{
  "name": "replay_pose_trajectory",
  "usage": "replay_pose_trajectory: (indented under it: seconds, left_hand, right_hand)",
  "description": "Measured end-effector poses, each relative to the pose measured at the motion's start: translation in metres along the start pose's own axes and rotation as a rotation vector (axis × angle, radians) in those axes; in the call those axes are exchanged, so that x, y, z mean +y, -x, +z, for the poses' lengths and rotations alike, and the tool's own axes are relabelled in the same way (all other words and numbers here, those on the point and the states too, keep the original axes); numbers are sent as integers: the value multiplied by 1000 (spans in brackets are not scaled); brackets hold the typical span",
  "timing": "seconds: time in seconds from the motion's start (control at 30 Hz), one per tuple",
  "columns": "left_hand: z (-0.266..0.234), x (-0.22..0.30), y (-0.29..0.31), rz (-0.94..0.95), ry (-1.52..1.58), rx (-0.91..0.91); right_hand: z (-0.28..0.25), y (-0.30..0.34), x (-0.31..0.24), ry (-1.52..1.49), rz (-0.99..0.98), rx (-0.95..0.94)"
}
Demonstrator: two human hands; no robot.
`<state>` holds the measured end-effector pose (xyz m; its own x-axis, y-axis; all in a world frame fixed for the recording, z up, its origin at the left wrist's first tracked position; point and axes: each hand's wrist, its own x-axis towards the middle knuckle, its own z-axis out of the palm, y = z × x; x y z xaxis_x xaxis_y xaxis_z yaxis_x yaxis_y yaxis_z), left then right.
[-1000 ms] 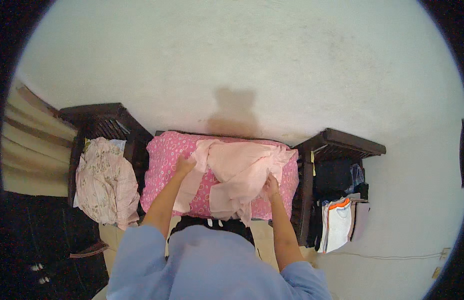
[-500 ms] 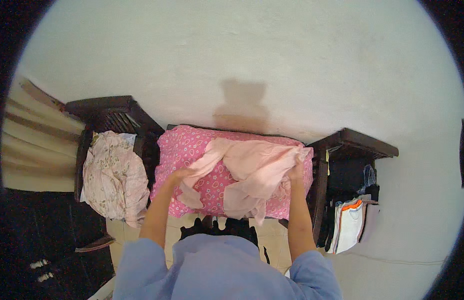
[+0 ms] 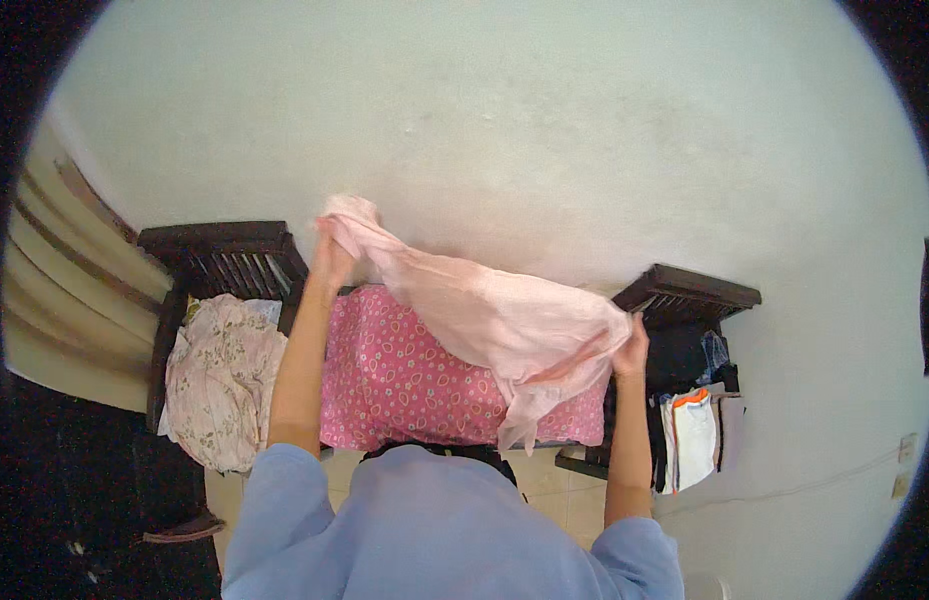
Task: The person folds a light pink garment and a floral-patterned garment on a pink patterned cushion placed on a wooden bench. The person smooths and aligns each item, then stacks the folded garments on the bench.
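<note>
Your left hand (image 3: pixel 334 258) and right hand (image 3: pixel 632 352) pinch opposite ends of the pale cloth (image 3: pixel 474 300); this draws it out (one corner dangling) above the patterned cover (image 3: pixel 404 375).

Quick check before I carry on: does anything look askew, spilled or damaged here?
No spill or damage stands out. Only the floral cloth at left looks untidy: it lies in a rumpled heap, unlike the folded clothes at right. The pale pink cloth sags between both hands, nothing odd.
</note>
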<state>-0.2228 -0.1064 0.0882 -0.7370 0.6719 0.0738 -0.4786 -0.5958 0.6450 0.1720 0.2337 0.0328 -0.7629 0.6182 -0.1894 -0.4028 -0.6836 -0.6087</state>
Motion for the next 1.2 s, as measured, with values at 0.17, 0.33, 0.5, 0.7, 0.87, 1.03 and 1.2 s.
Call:
replay_pose_trajectory:
  seconds: [0.17,0.33,0.5,0.7,0.87,1.03,1.2]
  left_hand:
    - [37,-76,35,-859,-1346,-340]
    - [-87,-105,28,-853,-1261,-198]
    - [-82,-147,83,-413,-1563,-1011]
    - [-65,-207,117,-638,-2219,-995]
    - [-137,-204,86,-371,-960,247]
    - [-76,-183,121,-372,247,622]
    - [-127,-209,196,67,98,602]
  right_hand:
    - [-34,43,89,171,515,51]
    - [-61,69,95,241,197,283]
    - [-112,106,30,778,-378,438]
    - [-48,100,26,952,-572,324]
    - [-55,75,46,1437,-390,170]
    - [5,55,88,1889,-106,-371]
    - [-16,21,115,2001,-265,-517]
